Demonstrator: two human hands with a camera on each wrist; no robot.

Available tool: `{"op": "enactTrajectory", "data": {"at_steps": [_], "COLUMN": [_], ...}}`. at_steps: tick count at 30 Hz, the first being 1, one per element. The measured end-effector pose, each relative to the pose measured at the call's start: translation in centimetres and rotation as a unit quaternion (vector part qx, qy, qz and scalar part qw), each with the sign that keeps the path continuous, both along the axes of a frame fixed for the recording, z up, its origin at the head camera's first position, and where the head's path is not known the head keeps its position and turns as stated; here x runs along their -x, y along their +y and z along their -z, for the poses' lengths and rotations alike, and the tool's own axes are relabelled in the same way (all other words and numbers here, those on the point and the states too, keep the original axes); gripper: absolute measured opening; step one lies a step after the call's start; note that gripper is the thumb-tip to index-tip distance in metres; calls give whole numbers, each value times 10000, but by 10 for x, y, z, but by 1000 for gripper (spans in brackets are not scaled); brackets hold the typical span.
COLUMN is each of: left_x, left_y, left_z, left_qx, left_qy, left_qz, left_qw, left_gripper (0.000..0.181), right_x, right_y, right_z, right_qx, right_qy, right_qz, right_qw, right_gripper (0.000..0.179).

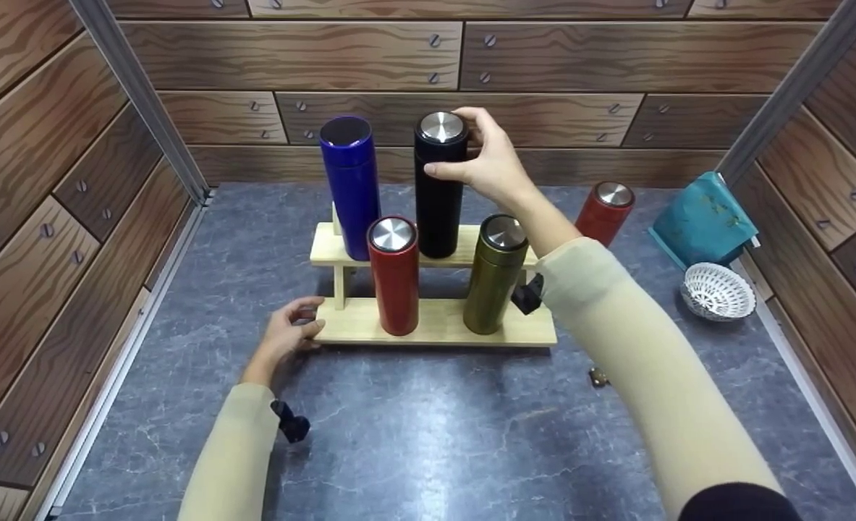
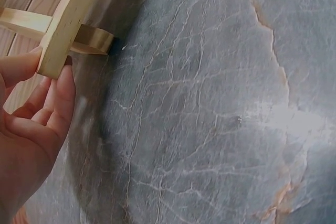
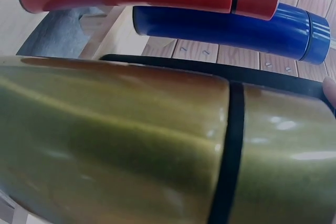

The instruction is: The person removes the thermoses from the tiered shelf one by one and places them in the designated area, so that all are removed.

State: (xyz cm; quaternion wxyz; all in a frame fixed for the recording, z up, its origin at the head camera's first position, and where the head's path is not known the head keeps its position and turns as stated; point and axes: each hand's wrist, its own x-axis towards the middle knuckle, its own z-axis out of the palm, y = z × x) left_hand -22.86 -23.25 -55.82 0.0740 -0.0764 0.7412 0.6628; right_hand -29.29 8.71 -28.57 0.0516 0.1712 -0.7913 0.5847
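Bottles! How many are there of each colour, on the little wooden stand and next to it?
Red bottles: 2
Blue bottle: 1
Black bottle: 1
Olive-green bottle: 1
Total: 5

– State of the surface [image 1: 399,449]?
– Grey, marbled. Directly on it: rack [image 1: 338,288], teal bag [image 1: 704,221], basket [image 1: 718,291], one small item [image 1: 599,377]. Red bottle [image 1: 604,213] at right, base hidden.
– The rack?
– Two tiers, wooden. Upper tier [image 1: 324,250]: blue bottle [image 1: 354,188], black bottle [image 1: 438,206]. Lower tier [image 1: 442,322]: second red bottle [image 1: 396,289], green bottle [image 1: 491,289], both upright.
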Motion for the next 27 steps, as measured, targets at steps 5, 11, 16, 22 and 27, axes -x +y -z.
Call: {"op": "enactTrajectory", "data": {"at_steps": [5, 11, 16, 22, 27], "left_x": [1, 0, 0, 0, 1], "left_y": [0, -2, -2, -1, -1], "left_z": [-1, -1, 0, 0, 0], "left_qx": [-52, -70, -84, 19, 0], "left_qy": [-4, -155, -173, -198, -184], "left_qz": [-4, -8, -4, -10, 1], "left_qw": [10000, 9999, 9998, 9998, 9998], "left_gripper": [43, 45, 45, 45, 45], "right_x": [-2, 13, 13, 11, 10], "right_y": [7, 21, 29, 38, 48], "right_z": [-2, 15, 19, 16, 13], "right_qx": [36, 242, 374, 625, 538], "right_qy": [-28, 126, 208, 48, 146], "right_qz": [133, 129, 159, 180, 287], "right_qw": [9999, 9995, 9990, 9979, 9980], "right_gripper": [69, 72, 71, 70, 70]}}
